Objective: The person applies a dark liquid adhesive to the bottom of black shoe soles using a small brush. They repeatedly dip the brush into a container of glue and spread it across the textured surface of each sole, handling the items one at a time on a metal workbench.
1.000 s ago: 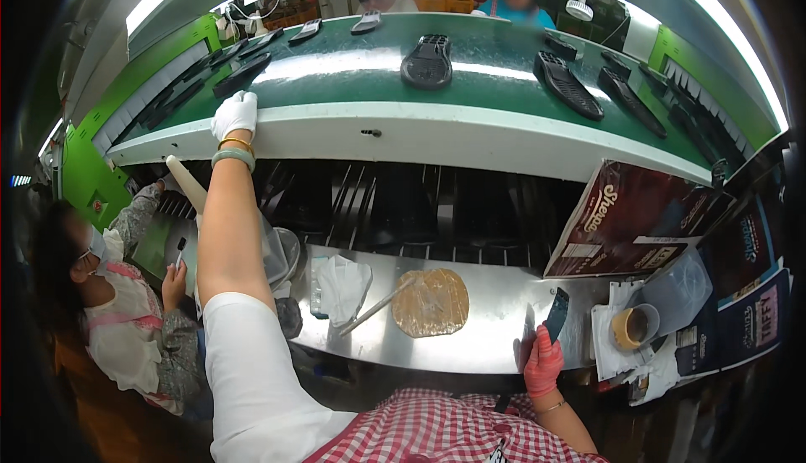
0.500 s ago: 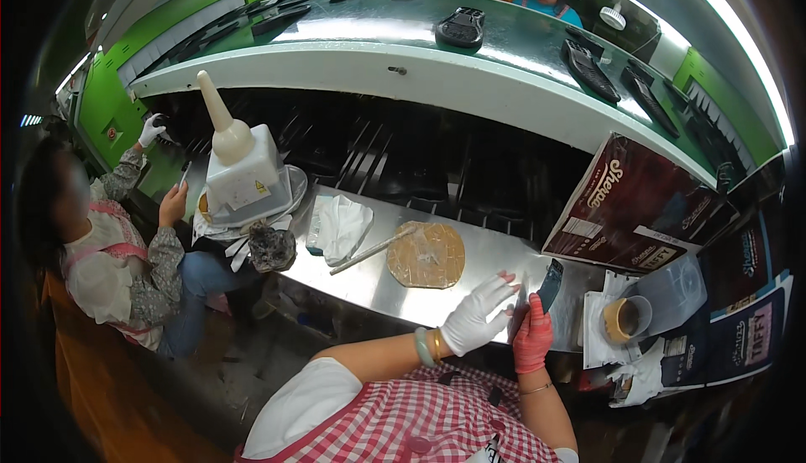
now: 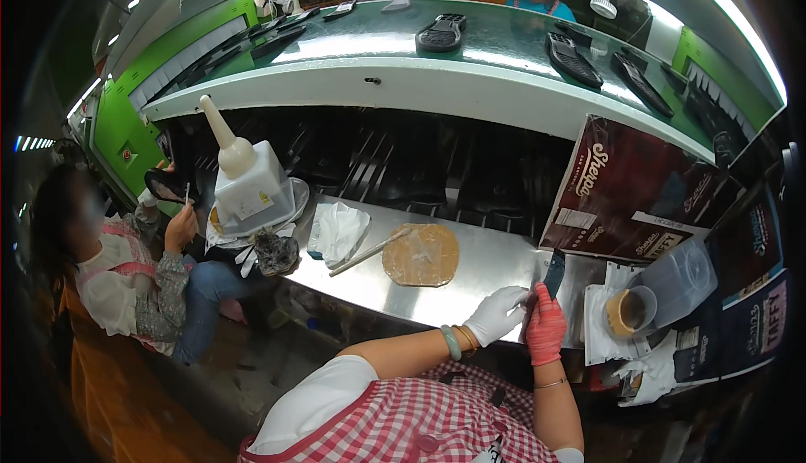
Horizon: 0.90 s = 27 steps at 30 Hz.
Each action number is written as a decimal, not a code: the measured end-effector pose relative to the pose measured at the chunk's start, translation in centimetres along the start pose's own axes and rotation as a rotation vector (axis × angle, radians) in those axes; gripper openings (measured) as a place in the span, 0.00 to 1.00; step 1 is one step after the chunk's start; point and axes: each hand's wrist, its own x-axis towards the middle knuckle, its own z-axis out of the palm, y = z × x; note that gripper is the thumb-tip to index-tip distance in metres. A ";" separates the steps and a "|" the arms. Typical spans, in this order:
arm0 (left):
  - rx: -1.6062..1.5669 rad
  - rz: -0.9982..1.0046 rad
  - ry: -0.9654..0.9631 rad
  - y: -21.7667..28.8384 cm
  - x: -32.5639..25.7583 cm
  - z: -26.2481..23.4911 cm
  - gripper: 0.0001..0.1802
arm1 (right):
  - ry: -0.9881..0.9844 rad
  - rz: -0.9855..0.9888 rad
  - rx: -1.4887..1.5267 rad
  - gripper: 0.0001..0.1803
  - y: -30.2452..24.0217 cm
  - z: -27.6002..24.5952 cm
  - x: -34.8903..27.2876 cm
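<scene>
My right hand, in a red glove, grips a dark blue-black flat piece that sticks up above its fingers; it is seen nearly edge-on and its kind is unclear. Close on its left is my left hand, in a white glove, fingers drawn together at the piece's near edge. Whether something small is pinched there is hidden. Both hands are over the front edge of a metal bench. To their left lies a round tan pad with clear wrapping, and a thin stick rests against it.
A conveyor carrying several black shoe soles runs behind. A maroon box panel, a clear tub and a cup stand right. White cloth, a white spouted container and a seated co-worker are left.
My left hand has closed its spread fingers and come in against the piece. The piece has turned more upright. The co-worker has brought a dark sole nearer. My view has shifted slightly.
</scene>
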 end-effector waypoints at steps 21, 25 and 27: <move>0.011 0.032 -0.051 0.6 -0.1 -0.1 0.08 | 0.015 0.055 -0.005 0.21 0.0 -0.7 0.0; 0.042 0.063 -0.075 0.4 -0.1 -0.2 0.06 | 0.013 0.072 -0.072 0.21 -0.6 -0.8 0.1; 0.028 0.075 -0.084 0.5 -0.2 -0.1 0.05 | 0.019 0.062 -0.100 0.22 -0.5 -1.0 0.0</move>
